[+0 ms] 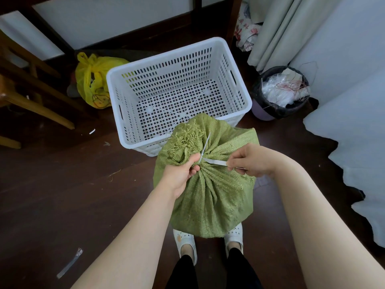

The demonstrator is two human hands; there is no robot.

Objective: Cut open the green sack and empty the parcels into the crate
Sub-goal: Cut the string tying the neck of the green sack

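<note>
Green sack (210,197) — upright on floor before white crate (177,90), neck bound by white tie (205,146). Left hand (180,174) fingers clenched round neck; right hand (250,161) fingers pinching a thin metal blade (214,162) — tip at tie.

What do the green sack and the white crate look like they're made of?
The green sack looks like coarse woven plastic strips, matte: a visible weave and frayed strands at its gathered neck. The white crate looks like moulded rigid plastic, slightly glossy, with regular slots and round holes.
</note>
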